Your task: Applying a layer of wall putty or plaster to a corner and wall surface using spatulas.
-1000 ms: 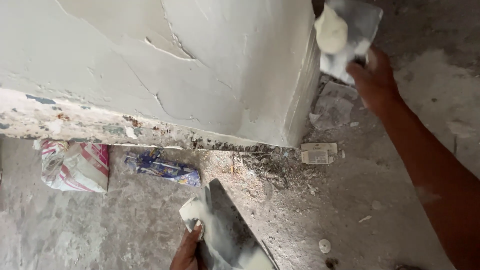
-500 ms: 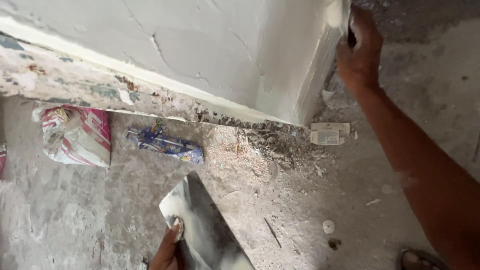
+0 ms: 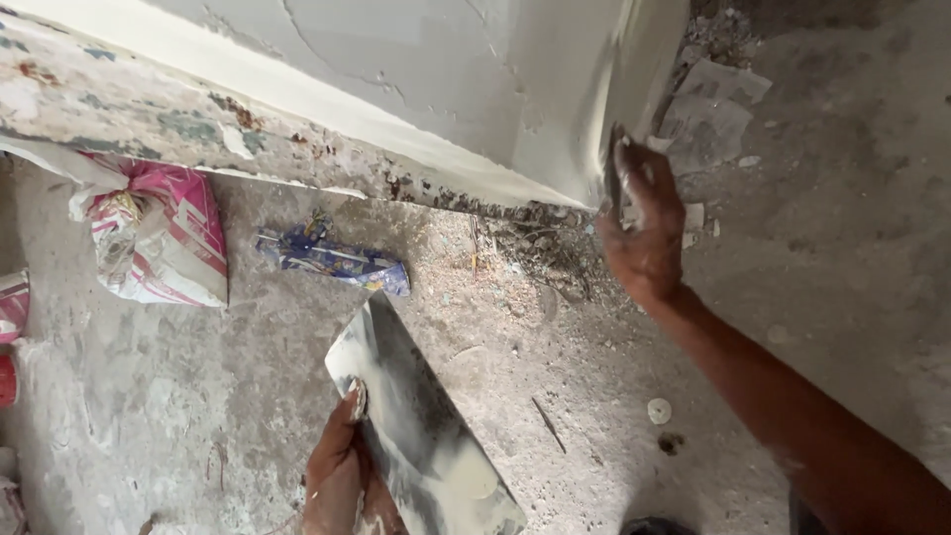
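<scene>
My left hand (image 3: 337,476) grips a wide flat metal blade (image 3: 416,426) smeared with white putty, held low over the concrete floor. My right hand (image 3: 644,223) is closed on a smaller putty knife (image 3: 612,173), pressed against the lower corner edge of the white plastered wall (image 3: 426,69). Most of that knife is hidden behind my fingers. The wall's bottom strip (image 3: 198,129) is bare and chipped, with rubble at its foot.
A pink and white sack (image 3: 163,233) lies on the floor at the left beside a crumpled blue wrapper (image 3: 332,260). Scraps of paper (image 3: 713,114) and debris lie past the wall corner. A small round disc (image 3: 659,410) lies on the dusty floor.
My right hand has slid down the wall corner from the top to near its base. The view has tilted downward; the left hand keeps the wide blade.
</scene>
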